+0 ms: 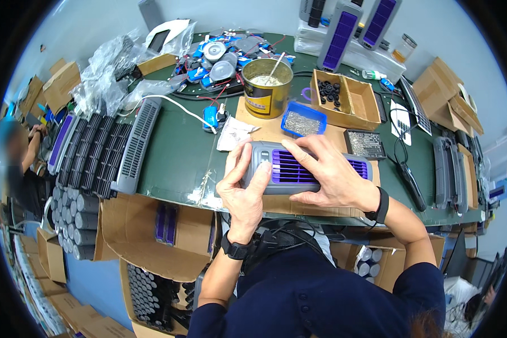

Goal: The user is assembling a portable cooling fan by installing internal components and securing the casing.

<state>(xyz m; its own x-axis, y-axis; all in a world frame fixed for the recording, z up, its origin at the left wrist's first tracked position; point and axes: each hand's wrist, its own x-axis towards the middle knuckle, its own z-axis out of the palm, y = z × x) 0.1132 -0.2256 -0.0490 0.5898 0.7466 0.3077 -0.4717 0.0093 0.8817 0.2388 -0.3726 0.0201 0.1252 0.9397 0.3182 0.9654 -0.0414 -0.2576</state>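
A long grey plastic housing with a purple slatted grille (290,169) lies across the near edge of the table in front of me. My left hand (243,188) grips its left end, the thumb resting on the small panel there and the fingers round the far side. Over the grille's middle, my right hand (335,174) holds the housing between fingers at the far edge and thumb at the near edge. A cardboard sheet (267,132) lies beneath. Just beyond stands a blue tray of small metal parts (302,105), with a dark box of small metal pieces (386,147) to its right.
A large tin (290,76) and a wooden box of black parts (366,107) stand behind. Wired blue parts (197,73) pile at the back. Black slatted parts (90,149) line the left; a black handheld tool (411,188) lies right. Another person (25,163) works far left.
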